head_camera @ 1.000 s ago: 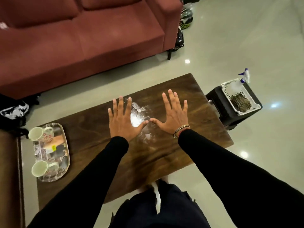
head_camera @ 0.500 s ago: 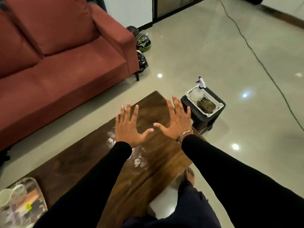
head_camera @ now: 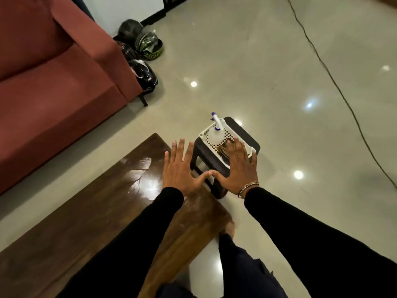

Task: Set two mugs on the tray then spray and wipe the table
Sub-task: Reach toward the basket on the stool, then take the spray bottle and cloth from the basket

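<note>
Both hands are stretched out flat with fingers spread and thumbs nearly touching, holding nothing. My left hand (head_camera: 179,168) hovers over the right end of the dark wooden table (head_camera: 90,211). My right hand (head_camera: 239,166) is past the table's end, in front of a white basket (head_camera: 206,133) on a black stool (head_camera: 249,136). A white spray bottle (head_camera: 214,132) with a blue nozzle stands in the basket beside a dark patterned cloth (head_camera: 223,150), partly hidden by my right hand. The tray and mugs are out of view.
A red sofa (head_camera: 49,82) runs along the far left side. Several helmets (head_camera: 141,54) lie on the floor by its arm. A black cable (head_camera: 335,82) crosses the glossy tiled floor at right. My legs (head_camera: 240,265) stand by the table's near right corner.
My view has swung right and the tray with mugs has left the frame. Both spread hands have moved right, from over the table's middle to its right end and the stool.
</note>
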Demonstrator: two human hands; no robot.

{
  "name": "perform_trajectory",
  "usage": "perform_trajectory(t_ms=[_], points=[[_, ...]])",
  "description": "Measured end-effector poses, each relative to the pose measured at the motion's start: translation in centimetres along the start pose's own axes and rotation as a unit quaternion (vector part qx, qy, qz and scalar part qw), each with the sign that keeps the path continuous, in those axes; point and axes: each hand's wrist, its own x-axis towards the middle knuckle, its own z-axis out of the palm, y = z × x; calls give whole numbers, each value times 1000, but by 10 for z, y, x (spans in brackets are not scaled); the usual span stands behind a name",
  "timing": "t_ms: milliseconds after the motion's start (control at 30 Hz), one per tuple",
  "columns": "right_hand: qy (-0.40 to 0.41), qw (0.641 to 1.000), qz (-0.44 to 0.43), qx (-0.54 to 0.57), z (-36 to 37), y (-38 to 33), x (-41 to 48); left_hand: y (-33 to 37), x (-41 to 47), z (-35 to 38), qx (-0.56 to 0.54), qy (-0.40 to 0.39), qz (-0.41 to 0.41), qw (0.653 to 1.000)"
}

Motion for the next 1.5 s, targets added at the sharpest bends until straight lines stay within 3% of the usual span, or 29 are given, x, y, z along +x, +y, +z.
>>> perform_trajectory(t_ms=[200,500,633,833,967,1100,1267,1500], points=[[-52,999,6,6,18,72,48,50,72,40,-24,-7,-31,999],[-78,996,18,44,107,124,111,54,132,155,-43,-66,-40,996],[-74,996,21,53,162,147,154,53,174,207,-107,-30,-71,991],[-141,988,46,52,230,167,198,51,238,256,-269,55,-139,952],[-116,991,46,39,254,169,201,54,265,276,-317,106,-167,928],[-109,993,32,22,261,160,197,49,278,292,-379,147,-135,904],[-93,994,39,45,263,155,197,46,290,285,-358,144,-113,915],[-3,976,89,197,252,156,201,38,261,253,-416,164,-134,884]])
